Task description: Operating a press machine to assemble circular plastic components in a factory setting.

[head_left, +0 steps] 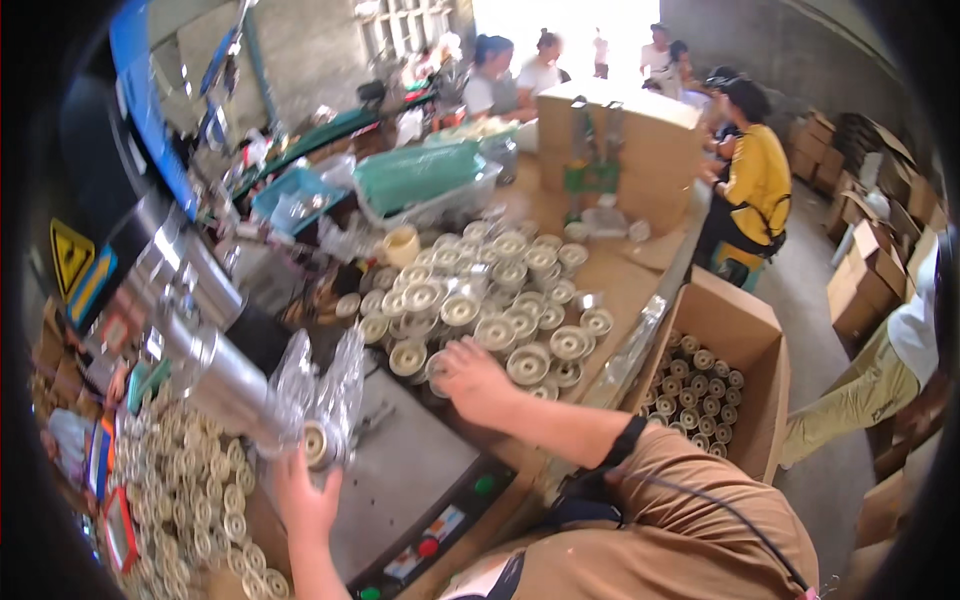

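My left hand [308, 505] is beside the metal cylinder [235, 385] of a press, its thumb and fingers apart. Just above its fingertips, a cream, wheel-like round part [316, 441] sits under the cylinder's lower end, with clear plastic film [345, 385] around it. Over at the near edge of a pile of similar cream round parts [460, 308], my right hand [475, 382] has its fingers curled on one round part [437, 371]. The press's grey metal base plate [400, 460] lies between my hands.
More round parts [190, 490] are heaped at the left. An open carton [735, 320] of them stands at my right. The press's front panel has green and red buttons [428, 547]. Behind the pile are a plastic tub [425, 185] and a large carton [620, 140]. Several people sit farther back.
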### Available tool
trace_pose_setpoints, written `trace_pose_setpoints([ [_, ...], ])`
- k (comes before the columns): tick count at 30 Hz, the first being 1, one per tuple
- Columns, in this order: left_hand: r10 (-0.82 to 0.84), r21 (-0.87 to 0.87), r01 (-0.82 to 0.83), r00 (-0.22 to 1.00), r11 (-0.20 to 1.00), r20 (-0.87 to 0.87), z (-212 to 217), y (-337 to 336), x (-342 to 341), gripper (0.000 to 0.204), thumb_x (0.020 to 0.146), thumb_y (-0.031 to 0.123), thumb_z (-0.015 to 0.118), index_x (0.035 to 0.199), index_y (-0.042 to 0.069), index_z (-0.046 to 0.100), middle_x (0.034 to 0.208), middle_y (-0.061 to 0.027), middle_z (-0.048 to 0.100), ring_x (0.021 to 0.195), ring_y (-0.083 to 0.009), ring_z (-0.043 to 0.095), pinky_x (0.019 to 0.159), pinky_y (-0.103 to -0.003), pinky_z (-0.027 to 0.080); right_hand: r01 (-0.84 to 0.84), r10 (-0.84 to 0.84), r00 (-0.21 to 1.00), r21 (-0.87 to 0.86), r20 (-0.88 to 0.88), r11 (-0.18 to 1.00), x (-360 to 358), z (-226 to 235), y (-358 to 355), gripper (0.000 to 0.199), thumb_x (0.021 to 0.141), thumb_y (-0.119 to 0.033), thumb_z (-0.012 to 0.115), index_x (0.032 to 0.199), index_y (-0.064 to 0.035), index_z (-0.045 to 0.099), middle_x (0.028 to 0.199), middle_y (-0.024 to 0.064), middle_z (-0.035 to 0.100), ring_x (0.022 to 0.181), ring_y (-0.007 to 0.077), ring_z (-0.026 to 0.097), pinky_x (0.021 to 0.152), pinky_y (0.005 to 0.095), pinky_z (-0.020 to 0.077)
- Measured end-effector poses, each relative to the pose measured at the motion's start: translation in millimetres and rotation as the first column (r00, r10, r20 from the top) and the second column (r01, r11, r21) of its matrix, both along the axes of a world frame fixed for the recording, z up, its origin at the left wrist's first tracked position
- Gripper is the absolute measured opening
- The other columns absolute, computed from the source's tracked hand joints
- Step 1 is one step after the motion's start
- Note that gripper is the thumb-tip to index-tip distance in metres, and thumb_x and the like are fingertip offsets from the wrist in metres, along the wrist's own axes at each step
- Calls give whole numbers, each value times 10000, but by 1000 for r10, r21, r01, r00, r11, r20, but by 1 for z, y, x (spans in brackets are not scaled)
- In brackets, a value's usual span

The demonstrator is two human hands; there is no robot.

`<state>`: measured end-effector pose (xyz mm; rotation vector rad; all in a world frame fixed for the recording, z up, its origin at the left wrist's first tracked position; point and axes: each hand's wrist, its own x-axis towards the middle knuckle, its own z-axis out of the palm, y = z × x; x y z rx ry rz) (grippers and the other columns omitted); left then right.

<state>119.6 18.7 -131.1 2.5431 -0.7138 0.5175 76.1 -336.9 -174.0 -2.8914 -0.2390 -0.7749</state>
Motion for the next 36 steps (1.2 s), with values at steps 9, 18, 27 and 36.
trace_pose_setpoints([
  [9,104,384,76,898,920,-427,17,82,-145,938,717,284,864,1532,92,442,1646,-256,249,1496,-470,263,1217,-520,280,-554,600,687,240,-410,797,-72,4,17,903,786,-258,804,1569,-184,361,1655,162,255,1545,383,210,1191,604,312],
  [18,45,-321,-220,879,921,-474,-53,139,-114,781,851,306,773,1517,58,447,1554,-273,412,1428,-459,392,1186,-512,323,-561,609,710,239,-353,793,-79,4,17,929,738,-187,800,1565,-166,376,1669,153,217,1560,390,144,1237,577,228],
  [27,510,339,-568,823,750,250,-71,180,-87,688,948,507,623,1451,48,526,1416,-274,554,1323,-450,503,1090,-544,413,-525,600,781,340,-172,780,-55,-13,36,761,777,-257,789,1470,-146,494,1537,179,424,1459,414,350,1176,548,332],
  [36,511,423,-523,846,740,151,-65,160,-135,505,932,321,681,1363,71,602,1351,-238,601,1287,-436,536,1058,-555,439,-143,427,882,749,-201,647,53,21,170,889,817,-225,791,1533,9,319,1392,281,544,1333,428,496,1153,451,379],
])
